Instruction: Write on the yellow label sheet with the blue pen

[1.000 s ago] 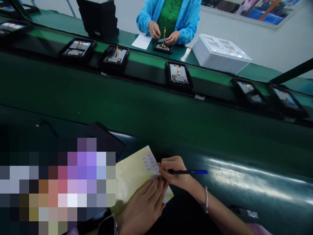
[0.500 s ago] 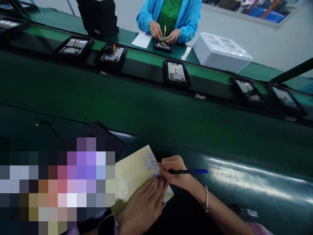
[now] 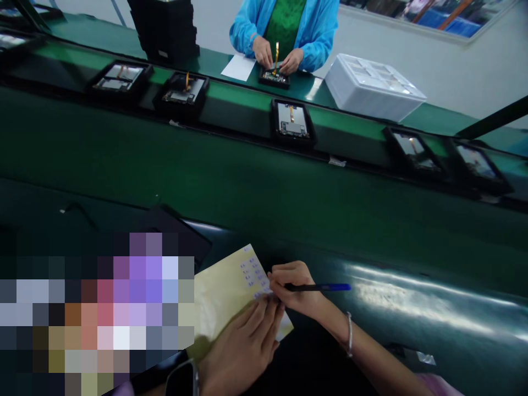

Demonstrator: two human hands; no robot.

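A pale yellow sheet [image 3: 223,294] lies tilted at the bench's near edge, with small blue-purple marks in rows along its right part. My left hand [image 3: 243,346] rests flat across the lower right of this sheet, fingers stretched out, holding nothing. In my right hand [image 3: 299,289] is a black pen with a blue end [image 3: 319,287], gripped between thumb and fingers. The pen's tip is hidden by the fingers, close to the sheet's right edge and the left fingertips.
A conveyor belt [image 3: 239,118] carries several black trays, one a tray with an opened device [image 3: 292,122]. Across it, a person in a blue jacket [image 3: 284,33] handles another device. Beyond stand a white foam box [image 3: 373,88] and stacked black trays [image 3: 165,27]. Pixelation hides the lower left.
The trays on the belt have shifted slightly to the left. Both my hands, the pen and the yellow sheet look almost unmoved.
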